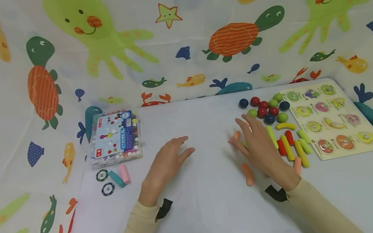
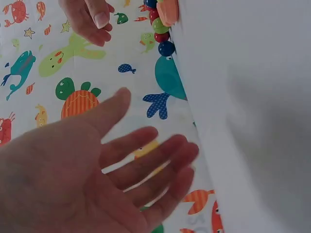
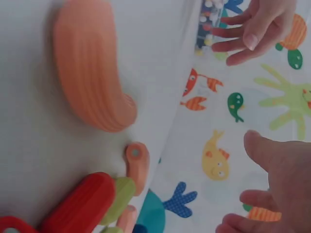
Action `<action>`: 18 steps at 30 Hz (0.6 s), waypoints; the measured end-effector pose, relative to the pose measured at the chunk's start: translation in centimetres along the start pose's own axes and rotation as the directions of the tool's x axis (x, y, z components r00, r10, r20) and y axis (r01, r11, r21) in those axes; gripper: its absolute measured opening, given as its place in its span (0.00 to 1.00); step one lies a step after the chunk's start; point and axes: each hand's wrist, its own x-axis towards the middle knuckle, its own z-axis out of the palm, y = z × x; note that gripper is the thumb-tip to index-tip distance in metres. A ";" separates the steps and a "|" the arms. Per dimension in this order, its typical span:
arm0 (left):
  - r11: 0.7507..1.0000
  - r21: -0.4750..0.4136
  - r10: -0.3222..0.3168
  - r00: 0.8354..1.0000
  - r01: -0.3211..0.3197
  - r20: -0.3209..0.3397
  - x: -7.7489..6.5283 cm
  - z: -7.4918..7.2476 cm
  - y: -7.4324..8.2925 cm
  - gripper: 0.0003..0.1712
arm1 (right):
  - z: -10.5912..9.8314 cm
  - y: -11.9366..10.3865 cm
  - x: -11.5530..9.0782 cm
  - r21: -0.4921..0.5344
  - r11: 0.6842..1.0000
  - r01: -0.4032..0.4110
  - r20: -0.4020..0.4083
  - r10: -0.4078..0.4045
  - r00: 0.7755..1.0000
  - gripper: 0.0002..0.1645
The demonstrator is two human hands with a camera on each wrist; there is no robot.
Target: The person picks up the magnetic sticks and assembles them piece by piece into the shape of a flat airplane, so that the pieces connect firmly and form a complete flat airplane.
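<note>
My left hand (image 1: 165,164) hovers over the white table left of centre, its fingers loosely spread and holding nothing; the left wrist view shows the palm (image 2: 63,174) bare. With fingers spread, my right hand (image 1: 264,152) is over the near-left side of a group of small coloured pieces, and nothing shows in its grasp. Closest to it is a curved orange piece (image 1: 247,174), ribbed in the right wrist view. Another orange piece (image 1: 236,136) lies partly behind its fingers. Red pieces (image 1: 289,138), yellow sticks (image 1: 300,152) and green sticks (image 1: 303,136) lie to its right.
Several red, green and dark blue balls (image 1: 262,112) lie beyond the sticks. A picture board (image 1: 363,143) is at the right. At left are a clear box (image 1: 112,140) of beads, two round chips (image 1: 107,189), a teal block (image 1: 117,179) and a pink block (image 1: 125,174).
</note>
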 end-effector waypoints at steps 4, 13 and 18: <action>0.989 -0.143 0.035 0.997 -0.024 0.073 0.0 0.7 -0.7 0.29 | 0.1 0.1 -1.4 0.011 0.999 0.035 -0.034 -0.035 0.999 0.42; 0.969 -0.222 0.127 0.989 -0.107 0.078 -0.5 1.5 -1.6 0.23 | 0.7 -0.2 -5.5 0.066 0.994 -0.089 0.040 0.086 0.995 0.33; 0.965 -0.234 0.139 0.986 -0.115 0.089 -0.5 1.5 -1.6 0.23 | 1.6 -0.3 -7.3 0.022 0.994 -0.106 0.034 0.106 0.994 0.25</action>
